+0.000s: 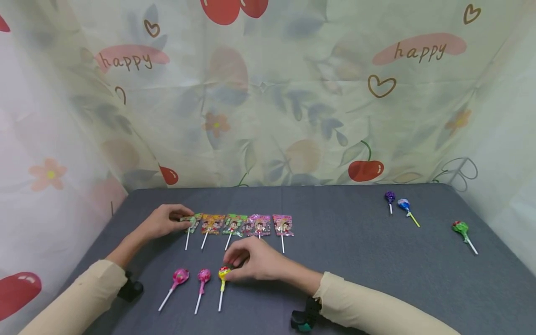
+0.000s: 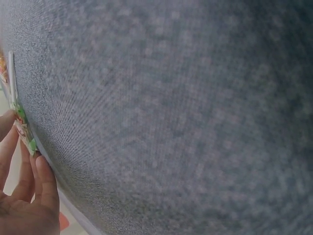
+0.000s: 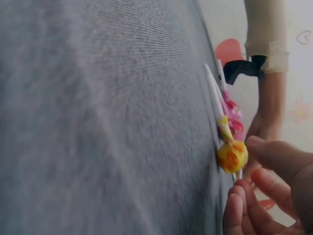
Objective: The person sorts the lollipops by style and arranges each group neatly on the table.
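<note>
My left hand (image 1: 165,220) pinches a flat lollipop in a green wrapper (image 1: 193,224) between thumb and fingers, at the left end of a row of flat lollipops. To its right lie one in an orange wrapper (image 1: 212,223), one in green (image 1: 234,224) and ones in pink, such as the pink-wrapped lollipop (image 1: 283,225) at the right end. My right hand (image 1: 264,260) is by a round yellow lollipop (image 3: 233,155), its thumb tip at the candy's edge and its fingers apart from the thumb. Left of that lie two round pink lollipops, the nearer being this pink lollipop (image 1: 204,276).
Toward the right side of the grey table (image 1: 347,260) lie a purple lollipop (image 1: 390,196), a blue lollipop (image 1: 404,204) with a yellow stick and a green lollipop (image 1: 461,228). A patterned curtain (image 1: 276,107) hangs behind the table's back edge.
</note>
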Motion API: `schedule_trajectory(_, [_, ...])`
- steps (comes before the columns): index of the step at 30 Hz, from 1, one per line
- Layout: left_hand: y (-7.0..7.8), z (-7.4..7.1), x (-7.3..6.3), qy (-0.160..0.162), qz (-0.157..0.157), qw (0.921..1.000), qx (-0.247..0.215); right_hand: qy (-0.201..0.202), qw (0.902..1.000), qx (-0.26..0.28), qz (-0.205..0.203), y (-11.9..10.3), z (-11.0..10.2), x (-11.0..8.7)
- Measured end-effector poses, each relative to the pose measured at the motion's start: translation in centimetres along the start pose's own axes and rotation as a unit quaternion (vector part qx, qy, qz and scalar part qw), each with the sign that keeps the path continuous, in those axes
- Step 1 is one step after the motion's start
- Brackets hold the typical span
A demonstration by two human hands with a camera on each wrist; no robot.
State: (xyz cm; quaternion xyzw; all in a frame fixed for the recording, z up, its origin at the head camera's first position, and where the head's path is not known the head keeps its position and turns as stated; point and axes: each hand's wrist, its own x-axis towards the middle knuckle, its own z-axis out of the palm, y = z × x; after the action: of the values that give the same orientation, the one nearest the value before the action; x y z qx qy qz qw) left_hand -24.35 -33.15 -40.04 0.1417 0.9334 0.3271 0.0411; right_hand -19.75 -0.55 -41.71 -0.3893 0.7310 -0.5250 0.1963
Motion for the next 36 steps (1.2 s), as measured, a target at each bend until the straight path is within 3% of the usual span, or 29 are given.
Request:
schedule_trajectory(10, [-0.1, 0.1, 0.0, 0.003, 0.008, 1.0, 0.001, -0.008, 0.9994, 0.031, -0.011, 0.4, -4.0, -3.4])
schedule_trajectory(23, [0.1, 0.1, 0.0, 0.004, 0.01, 0.9999, 0.002, 0.063, 0.998, 0.011, 0.006, 1.8, -11.1, -11.2])
schedule_trajectory(36, [0.0, 0.0, -0.1, 0.005, 0.015, 0.9999, 0.005, 0.12, 0.9918, -0.014, 0.042, 3.5, -16.9, -18.3])
